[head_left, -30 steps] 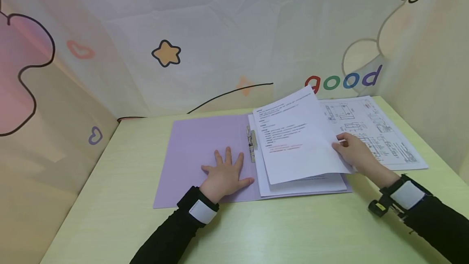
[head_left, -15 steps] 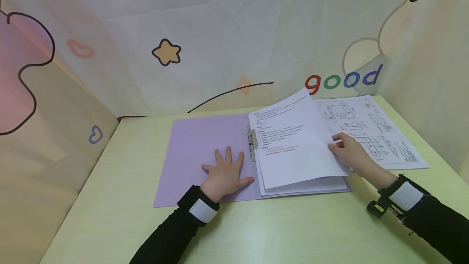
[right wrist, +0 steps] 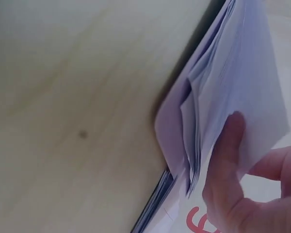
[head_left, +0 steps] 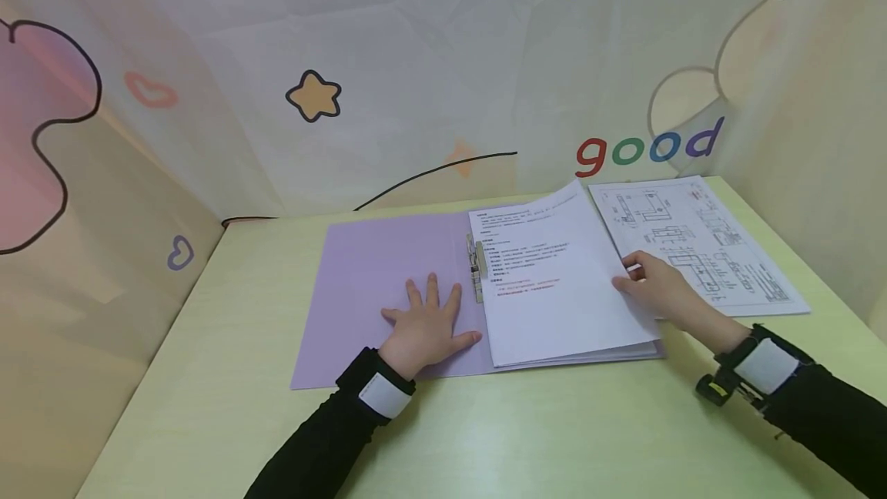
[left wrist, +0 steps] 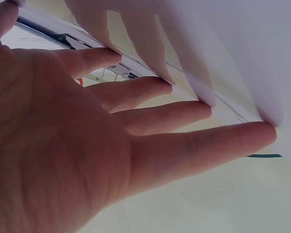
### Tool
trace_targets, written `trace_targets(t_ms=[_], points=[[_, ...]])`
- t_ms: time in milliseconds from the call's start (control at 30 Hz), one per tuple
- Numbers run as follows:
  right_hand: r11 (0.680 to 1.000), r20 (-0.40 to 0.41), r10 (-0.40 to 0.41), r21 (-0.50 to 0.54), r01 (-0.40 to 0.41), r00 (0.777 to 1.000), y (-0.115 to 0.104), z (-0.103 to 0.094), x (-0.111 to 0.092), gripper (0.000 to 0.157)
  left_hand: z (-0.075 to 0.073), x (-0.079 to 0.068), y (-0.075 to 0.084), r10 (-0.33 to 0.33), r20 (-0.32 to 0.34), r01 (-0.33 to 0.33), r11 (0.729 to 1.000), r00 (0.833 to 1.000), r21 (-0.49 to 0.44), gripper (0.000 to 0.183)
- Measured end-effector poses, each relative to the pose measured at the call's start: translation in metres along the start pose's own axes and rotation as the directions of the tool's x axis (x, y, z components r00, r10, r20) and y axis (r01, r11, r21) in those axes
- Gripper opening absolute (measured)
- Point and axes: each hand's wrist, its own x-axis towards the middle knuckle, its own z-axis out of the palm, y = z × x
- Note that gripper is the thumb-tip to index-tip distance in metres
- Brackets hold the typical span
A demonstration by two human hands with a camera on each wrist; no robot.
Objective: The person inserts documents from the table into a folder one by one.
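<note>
A light purple folder lies spread on the table, a metal clip along its spine. My left hand rests on the folder's left cover with fingers spread; in the left wrist view its fingertips meet the cover. On the right side lie printed papers. My right hand pinches the right edge of the top printed sheet, which carries black and red lines of text. From the right wrist, the thumb presses one face of this sheet, held apart from the papers beneath.
A stack of technical drawings lies at the table's right rear, partly behind my right hand. Behind the table hangs a printed cloth with a star and the word "good". Similar cloth closes both sides.
My right hand has brought the sheet down and slightly left over the papers, so it lies flatter and more of the drawings shows. My left hand has stayed in place.
</note>
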Motion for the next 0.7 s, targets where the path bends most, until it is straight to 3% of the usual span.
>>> trace_targets(t_ms=[333,700], points=[[0.992,-0.020,-0.045,-0.119,0.042,0.999,0.002,-0.001,0.002,0.046,0.000,0.001,0.000,-0.006,0.015,0.006,1.000,1.000,-0.005,0.087],[0.991,-0.051,-0.037,-0.129,0.030,0.998,0.022,-0.017,0.003,0.037,0.000,0.000,0.000,-0.002,0.018,0.002,1.000,1.000,0.007,0.086]])
